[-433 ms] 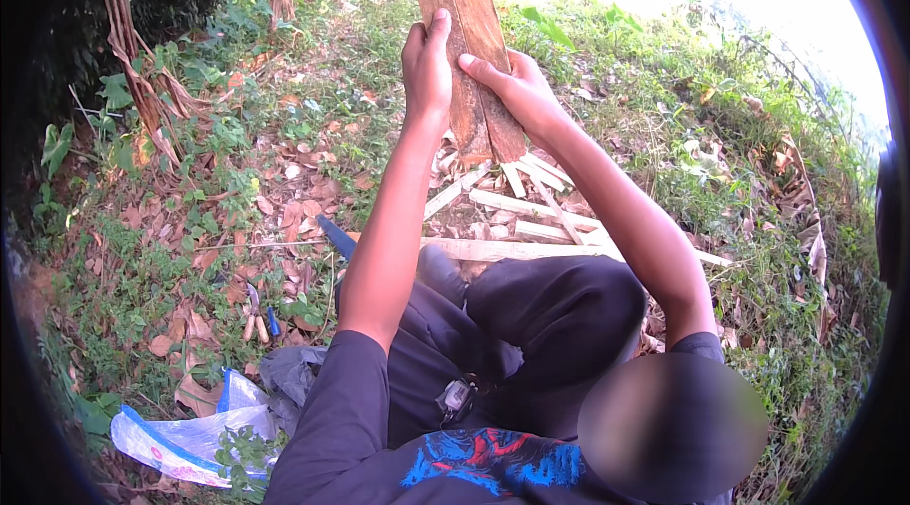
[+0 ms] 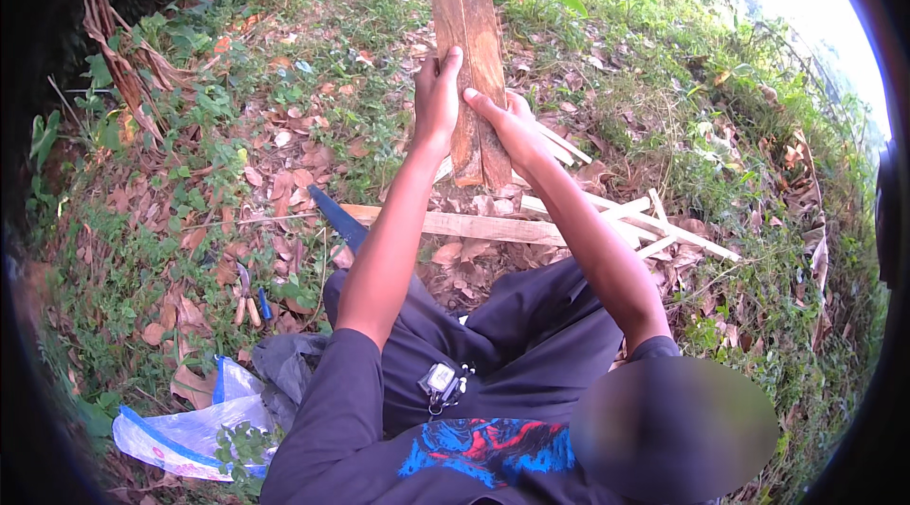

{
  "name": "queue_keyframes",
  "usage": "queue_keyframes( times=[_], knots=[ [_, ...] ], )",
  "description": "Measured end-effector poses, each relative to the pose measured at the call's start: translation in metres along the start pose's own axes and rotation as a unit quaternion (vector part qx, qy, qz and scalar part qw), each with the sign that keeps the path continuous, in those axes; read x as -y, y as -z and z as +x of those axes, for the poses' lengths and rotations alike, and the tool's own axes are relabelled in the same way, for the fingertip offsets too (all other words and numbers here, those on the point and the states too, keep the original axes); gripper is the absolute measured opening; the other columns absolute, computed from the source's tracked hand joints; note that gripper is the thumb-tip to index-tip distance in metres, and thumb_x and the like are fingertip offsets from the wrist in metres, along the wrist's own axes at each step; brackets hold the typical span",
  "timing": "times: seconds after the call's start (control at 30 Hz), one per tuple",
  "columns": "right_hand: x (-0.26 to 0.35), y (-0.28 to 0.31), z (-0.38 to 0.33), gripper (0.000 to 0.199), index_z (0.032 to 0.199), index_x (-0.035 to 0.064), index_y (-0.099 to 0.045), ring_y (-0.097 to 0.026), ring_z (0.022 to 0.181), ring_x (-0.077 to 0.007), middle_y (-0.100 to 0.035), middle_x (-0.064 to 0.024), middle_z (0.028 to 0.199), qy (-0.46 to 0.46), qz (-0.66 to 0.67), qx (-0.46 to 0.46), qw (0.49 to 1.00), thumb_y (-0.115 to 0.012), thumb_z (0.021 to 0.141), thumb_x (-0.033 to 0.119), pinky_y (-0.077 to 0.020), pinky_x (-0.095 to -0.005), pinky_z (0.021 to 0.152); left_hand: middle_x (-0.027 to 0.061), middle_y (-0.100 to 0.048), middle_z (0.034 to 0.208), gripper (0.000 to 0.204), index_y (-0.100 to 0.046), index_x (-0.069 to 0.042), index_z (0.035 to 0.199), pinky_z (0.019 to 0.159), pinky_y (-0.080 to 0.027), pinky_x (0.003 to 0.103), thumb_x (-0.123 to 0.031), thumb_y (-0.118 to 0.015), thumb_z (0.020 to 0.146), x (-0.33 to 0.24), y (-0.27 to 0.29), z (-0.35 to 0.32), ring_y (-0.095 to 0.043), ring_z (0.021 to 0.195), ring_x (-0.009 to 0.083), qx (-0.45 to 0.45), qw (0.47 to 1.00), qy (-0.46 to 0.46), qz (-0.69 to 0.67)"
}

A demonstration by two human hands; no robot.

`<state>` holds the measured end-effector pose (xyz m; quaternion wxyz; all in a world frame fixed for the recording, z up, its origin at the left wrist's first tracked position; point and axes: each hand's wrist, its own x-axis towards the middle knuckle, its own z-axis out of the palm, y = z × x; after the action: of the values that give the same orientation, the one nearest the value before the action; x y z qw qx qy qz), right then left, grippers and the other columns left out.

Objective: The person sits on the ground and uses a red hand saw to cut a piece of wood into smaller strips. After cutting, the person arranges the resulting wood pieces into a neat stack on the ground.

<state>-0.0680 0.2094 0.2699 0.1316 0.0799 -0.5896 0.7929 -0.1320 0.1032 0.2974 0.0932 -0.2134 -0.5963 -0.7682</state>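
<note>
A brown slab of wood [image 2: 474,50], split lengthwise down its middle, stands upright on the ground in front of me. My left hand [image 2: 438,93] grips its left edge with the fingers wrapped around the side. My right hand [image 2: 512,126] holds its right edge lower down, thumb pressed on the face near the crack. Pale split sticks [image 2: 607,216] lie on the ground under and to the right of the slab. I sit with dark trousers [image 2: 531,315] and my knees spread.
A long pale plank [image 2: 445,223] lies across the ground before my legs, a blue-handled tool [image 2: 336,216] beside it. Small pliers [image 2: 248,301] rest among dry leaves at left. A white and blue plastic bag [image 2: 180,434] lies lower left. Grass and weeds surround everything.
The slab and both hands sit slightly lower and more to the left in view; my grip on the wood looks the same.
</note>
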Motion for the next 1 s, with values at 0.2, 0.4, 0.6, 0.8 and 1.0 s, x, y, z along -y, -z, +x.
queue_keyframes(
  times=[0.2, 0.4, 0.6, 0.8, 1.0],
  knots=[
    [-0.109, 0.019, 0.008, 0.046, 0.116, -0.0045, -0.059, -0.065, 0.085, -0.0159, -0.067, -0.012, 0.103, -0.099, 0.052, -0.059, 0.992, -0.071, 0.085, 0.027, -0.0528, -0.0306, 0.076, 0.0109, -0.062, 0.108, 0.049, -0.058, 0.002, 0.112, 0.087, -0.042, 0.032, -0.043, -0.057, 0.093, 0.114, 0.037, -0.002, -0.056, 0.097, 0.0179, 0.016, 0.993, 0.119, 0.021],
    [-0.242, 0.055, 0.0, 0.051, 0.119, -0.0042, -0.056, -0.062, 0.09, -0.0151, -0.066, -0.0107, 0.101, -0.194, 0.023, -0.163, 0.967, -0.065, 0.09, 0.037, -0.0498, -0.0306, 0.08, 0.0092, -0.065, 0.077, 0.052, -0.065, 0.001, 0.086, 0.069, -0.044, 0.035, -0.049, -0.055, 0.093, 0.24, 0.07, -0.031, -0.059, 0.073, 0.0186, 0.005, 0.965, 0.199, 0.171],
    [-0.271, 0.106, -0.011, 0.059, 0.11, -0.0037, -0.06, -0.062, 0.084, -0.0213, -0.065, -0.0159, 0.091, -0.242, -0.226, -0.248, 0.91, -0.058, 0.091, 0.052, -0.0479, -0.0351, 0.076, 0.016, -0.06, 0.063, 0.057, -0.063, 0.002, 0.08, 0.059, -0.042, 0.043, -0.05, -0.047, 0.097, 0.318, 0.165, -0.035, -0.058, 0.06, 0.0314, 0.004, 0.947, 0.053, 0.318],
    [-0.306, 0.169, -0.038, 0.065, 0.104, -0.0061, -0.064, -0.063, 0.096, -0.0414, -0.066, -0.0291, 0.096, -0.234, -0.481, -0.3, 0.79, -0.063, 0.085, 0.056, -0.047, -0.0459, 0.086, 0.0153, -0.053, 0.099, 0.041, -0.072, -0.006, 0.096, 0.087, -0.04, 0.047, -0.04, -0.05, 0.095, 0.368, 0.221, -0.081, -0.048, 0.095, 0.034, -0.049, 0.757, 0.034, 0.651],
    [-0.301, 0.158, -0.048, 0.062, 0.101, -0.0069, -0.065, -0.066, 0.083, -0.0354, -0.067, -0.0252, 0.087, -0.232, -0.439, -0.268, 0.826, -0.065, 0.084, 0.053, -0.0489, -0.0425, 0.078, 0.0182, -0.054, 0.098, 0.039, -0.07, -0.004, 0.096, 0.087, -0.04, 0.047, -0.036, -0.047, 0.097, 0.383, 0.223, -0.082, -0.049, 0.093, 0.0348, -0.054, 0.794, 0.015, 0.605]
  ],
)
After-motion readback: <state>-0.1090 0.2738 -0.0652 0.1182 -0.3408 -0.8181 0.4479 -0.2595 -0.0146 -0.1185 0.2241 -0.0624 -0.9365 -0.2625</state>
